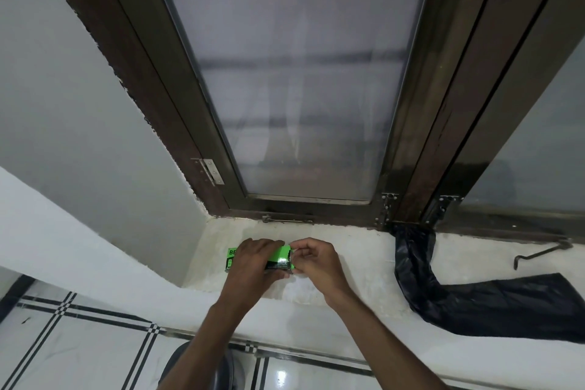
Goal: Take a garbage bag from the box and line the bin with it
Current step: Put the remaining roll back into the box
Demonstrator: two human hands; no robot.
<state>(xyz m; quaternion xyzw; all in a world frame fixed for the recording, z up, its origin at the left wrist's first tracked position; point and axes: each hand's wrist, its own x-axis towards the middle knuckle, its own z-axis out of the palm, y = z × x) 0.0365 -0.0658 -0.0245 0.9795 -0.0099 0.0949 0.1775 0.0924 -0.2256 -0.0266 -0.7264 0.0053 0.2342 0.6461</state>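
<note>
While the left hand [253, 260] clamps the small green cardboard box [278, 255] on the sill, the right hand [311, 258] pinches its end flap.

One green box [259, 260], one black garbage bag [468, 301], two hands, one left [253, 266] and one right [316, 260], two frosted window panes [300, 73]

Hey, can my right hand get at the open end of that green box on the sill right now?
Probably yes. The right hand is already at the right end of the green box, fingers pinched at its flap, while the left hand lies over the box and steadies it. Nothing sits between them.
</note>
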